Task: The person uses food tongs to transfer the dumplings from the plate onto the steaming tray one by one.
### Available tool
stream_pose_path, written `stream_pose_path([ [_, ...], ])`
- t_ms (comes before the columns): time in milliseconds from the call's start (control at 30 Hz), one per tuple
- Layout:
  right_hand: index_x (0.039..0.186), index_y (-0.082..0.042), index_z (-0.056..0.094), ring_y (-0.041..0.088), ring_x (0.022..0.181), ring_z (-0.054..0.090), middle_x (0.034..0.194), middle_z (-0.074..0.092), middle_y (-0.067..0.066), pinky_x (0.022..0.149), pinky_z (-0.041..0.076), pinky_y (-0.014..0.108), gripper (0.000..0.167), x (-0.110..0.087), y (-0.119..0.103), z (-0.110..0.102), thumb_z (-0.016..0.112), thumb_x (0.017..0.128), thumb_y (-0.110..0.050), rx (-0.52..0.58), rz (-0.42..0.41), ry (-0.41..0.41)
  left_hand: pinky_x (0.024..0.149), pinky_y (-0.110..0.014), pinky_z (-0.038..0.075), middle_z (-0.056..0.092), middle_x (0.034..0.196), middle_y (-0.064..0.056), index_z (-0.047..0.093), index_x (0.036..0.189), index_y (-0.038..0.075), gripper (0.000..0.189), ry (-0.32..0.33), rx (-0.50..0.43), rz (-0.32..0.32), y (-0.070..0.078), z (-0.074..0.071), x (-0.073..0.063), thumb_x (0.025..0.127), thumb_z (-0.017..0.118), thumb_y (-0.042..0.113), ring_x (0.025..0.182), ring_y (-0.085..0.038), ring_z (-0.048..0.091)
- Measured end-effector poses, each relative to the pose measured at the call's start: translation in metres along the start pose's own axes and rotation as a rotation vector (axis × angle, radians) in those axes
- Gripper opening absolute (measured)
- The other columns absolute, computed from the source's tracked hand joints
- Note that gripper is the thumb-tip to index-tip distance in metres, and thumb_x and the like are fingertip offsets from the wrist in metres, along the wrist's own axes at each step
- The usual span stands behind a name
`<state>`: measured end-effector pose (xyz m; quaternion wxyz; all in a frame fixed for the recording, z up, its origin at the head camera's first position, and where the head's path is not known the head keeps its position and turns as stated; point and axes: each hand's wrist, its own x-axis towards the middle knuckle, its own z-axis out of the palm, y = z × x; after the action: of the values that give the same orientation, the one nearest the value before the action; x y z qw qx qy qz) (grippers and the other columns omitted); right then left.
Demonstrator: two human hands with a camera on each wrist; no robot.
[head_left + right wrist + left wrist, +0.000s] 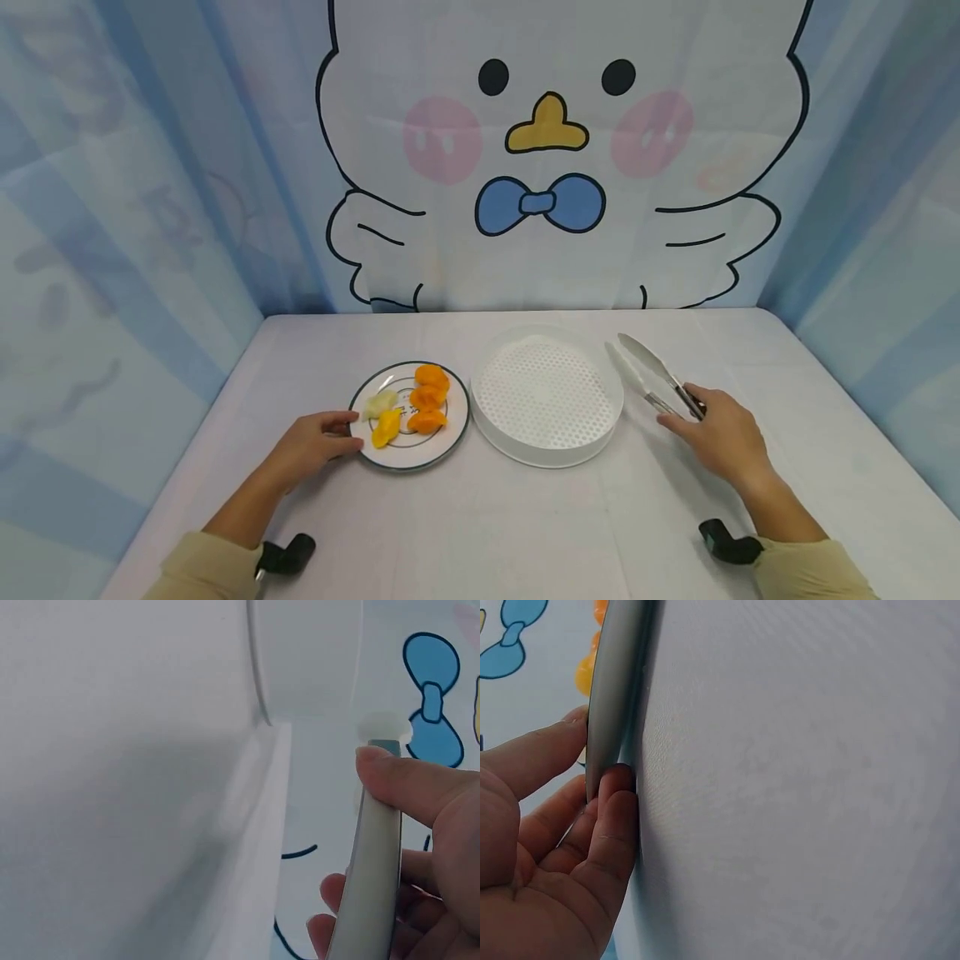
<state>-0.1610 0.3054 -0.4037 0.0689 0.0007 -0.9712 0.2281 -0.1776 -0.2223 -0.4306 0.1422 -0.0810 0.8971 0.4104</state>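
My left hand [318, 446] pinches the left rim of a white plate [412, 457] with a dark edge line. In the left wrist view the thumb lies on the plate's upper side and the fingers [615, 832] reach under its rim. On the plate lie several orange pieces [427, 397], a yellow piece [386, 427] and a pale greenish piece [379, 404], all food-like lumps. My right hand [723, 433] grips metal tongs [651, 360] near the handle end, thumb along one arm. The tong tips point away, spread apart, beside a round white perforated tray [543, 392].
The perforated tray stands directly right of the plate, its low wall [551, 457] facing me. A white cloth covers the table [525, 533]. Behind it hangs a curtain [555, 267] with a cartoon animal, and blue curtains [150, 250] flank both sides.
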Motion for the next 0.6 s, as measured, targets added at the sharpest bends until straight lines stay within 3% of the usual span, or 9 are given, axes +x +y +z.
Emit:
stream_pose_path([
  [367, 0.142, 0.012, 0.045, 0.053, 0.112, 0.048, 0.129, 0.045, 0.038, 0.089, 0.044, 0.067, 0.074, 0.003, -0.024, -0.005, 0.074, 0.09, -0.032, 0.022, -0.043, -0.039, 0.1, -0.055, 0.044, 0.057, 0.13, -0.022, 0.057, 0.139, 0.003, 0.06, -0.002, 0.005, 0.009, -0.002, 0.0, 0.0, 0.089, 0.076, 0.029, 0.116, -0.037, 0.05],
  [600, 0.139, 0.01, 0.051, 0.045, 0.109, 0.055, 0.126, 0.053, 0.03, 0.087, 0.048, 0.061, 0.064, 0.002, -0.047, -0.001, 0.074, 0.09, -0.023, 0.058, -0.177, -0.026, 0.099, -0.054, 0.046, 0.058, 0.129, -0.022, 0.057, 0.139, 0.003, 0.061, -0.001, 0.003, 0.014, -0.005, 0.001, 0.002, 0.088, 0.077, 0.03, 0.114, -0.036, 0.051],
])
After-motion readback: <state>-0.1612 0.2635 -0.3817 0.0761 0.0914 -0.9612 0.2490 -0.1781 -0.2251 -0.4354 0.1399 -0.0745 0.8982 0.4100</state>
